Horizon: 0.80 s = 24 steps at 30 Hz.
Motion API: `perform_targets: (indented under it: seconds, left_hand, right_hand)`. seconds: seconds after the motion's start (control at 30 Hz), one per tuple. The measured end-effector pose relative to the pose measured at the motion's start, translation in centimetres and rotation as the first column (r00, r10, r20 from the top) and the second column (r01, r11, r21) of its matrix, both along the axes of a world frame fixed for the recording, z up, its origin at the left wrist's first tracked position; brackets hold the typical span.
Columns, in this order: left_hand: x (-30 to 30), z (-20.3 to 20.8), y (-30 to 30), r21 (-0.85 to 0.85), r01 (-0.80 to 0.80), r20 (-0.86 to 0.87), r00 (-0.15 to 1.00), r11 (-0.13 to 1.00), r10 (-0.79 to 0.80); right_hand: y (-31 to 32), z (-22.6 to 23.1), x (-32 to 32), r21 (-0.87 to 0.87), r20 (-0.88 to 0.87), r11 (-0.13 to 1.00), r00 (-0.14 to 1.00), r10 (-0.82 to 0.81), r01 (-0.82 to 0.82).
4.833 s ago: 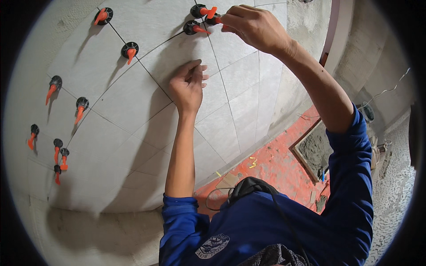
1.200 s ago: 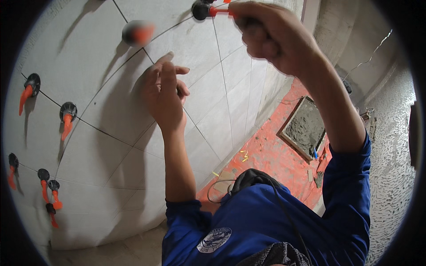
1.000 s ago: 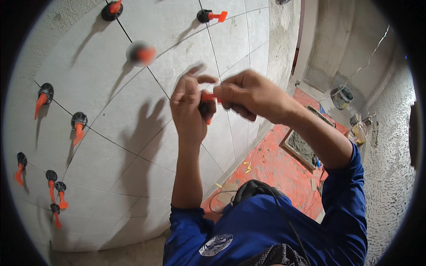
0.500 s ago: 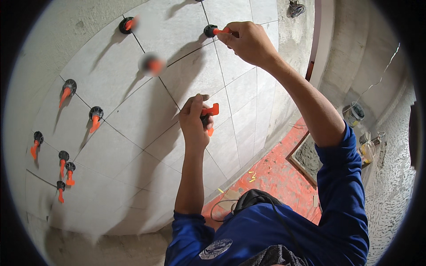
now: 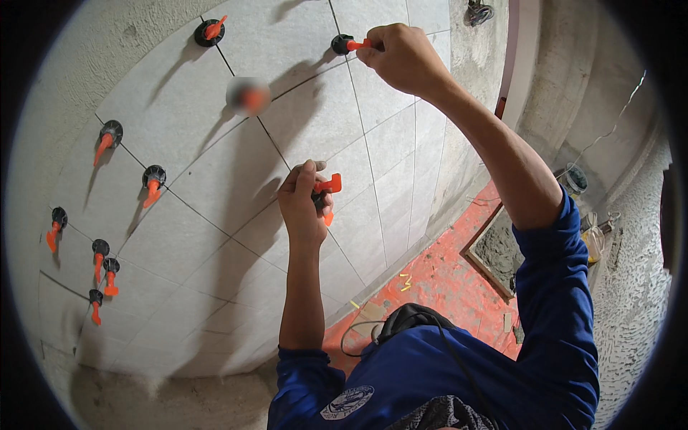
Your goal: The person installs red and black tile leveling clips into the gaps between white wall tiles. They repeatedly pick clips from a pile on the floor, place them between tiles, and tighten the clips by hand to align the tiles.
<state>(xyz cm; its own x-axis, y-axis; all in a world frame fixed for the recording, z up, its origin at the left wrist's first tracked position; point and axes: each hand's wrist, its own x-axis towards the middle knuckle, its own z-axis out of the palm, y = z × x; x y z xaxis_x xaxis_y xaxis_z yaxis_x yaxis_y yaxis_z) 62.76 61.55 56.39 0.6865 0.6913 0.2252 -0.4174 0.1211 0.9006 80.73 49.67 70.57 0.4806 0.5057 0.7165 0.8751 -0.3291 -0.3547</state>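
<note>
Pale grey tiles (image 5: 315, 118) cover the wall in front of me. My right hand (image 5: 405, 57) pinches the orange handle of a tile leveling clip (image 5: 344, 44), whose black round base sits on a joint between tiles near the top. Lower down, my left hand (image 5: 304, 204) is closed around loose orange-and-black tile leveling clips (image 5: 328, 184); their orange ends stick out past the fingers, and how many there are is partly hidden. My left hand is held in front of the tiles; whether it touches them I cannot tell.
Several more leveling clips (image 5: 153, 185) stick out of the joints on the left. A tray of grey mortar (image 5: 494, 251) lies on the red floor sheet (image 5: 430, 279). A bucket (image 5: 573, 179) stands by the right wall, and a wire coil (image 5: 479, 13) hangs at the top.
My left hand has shifted slightly left and down with its clips. My right hand has stayed on the upper clip, its grip and wrist slightly turned.
</note>
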Motion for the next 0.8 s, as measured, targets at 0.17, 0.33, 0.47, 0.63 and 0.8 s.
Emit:
perform_targets:
  seconds: [0.17, 0.33, 0.47, 0.63, 0.8]
  left_hand:
    - [0.1, -0.1, 0.0, -0.013, -0.005, -0.052, 0.999, 1.0, 0.004]
    - [0.1, -0.6, 0.3, -0.021, 0.047, -0.061, 0.997, 0.999, -0.049]
    - [0.0, -0.9, 0.8, -0.043, 0.05, -0.07, 0.996, 0.998, -0.053]
    - [-0.4, -1.4, 1.5, -0.015, 0.08, -0.055, 0.995, 0.997, -0.081]
    - [-0.2, -1.7, 1.6, -0.048, 0.146, -0.013, 0.989, 0.988, -0.147]
  right_hand:
    - [-0.3, -0.9, 0.8, -0.009, 0.54, 0.997, 0.839, -0.058, 0.075]
    - [-0.5, -0.4, 2.2, -0.145, 0.695, 0.982, 0.718, 0.016, 0.118]
    - [-0.3, 0.2, 2.4, -0.2, 0.634, 0.97, 0.773, 0.022, 0.136]
    - [0.3, 0.3, 1.4, -0.017, 0.518, 0.997, 0.853, -0.055, 0.075]
    - [0.0, 1.8, 0.4, 0.081, 0.034, 0.996, 0.999, -0.032, 0.029]
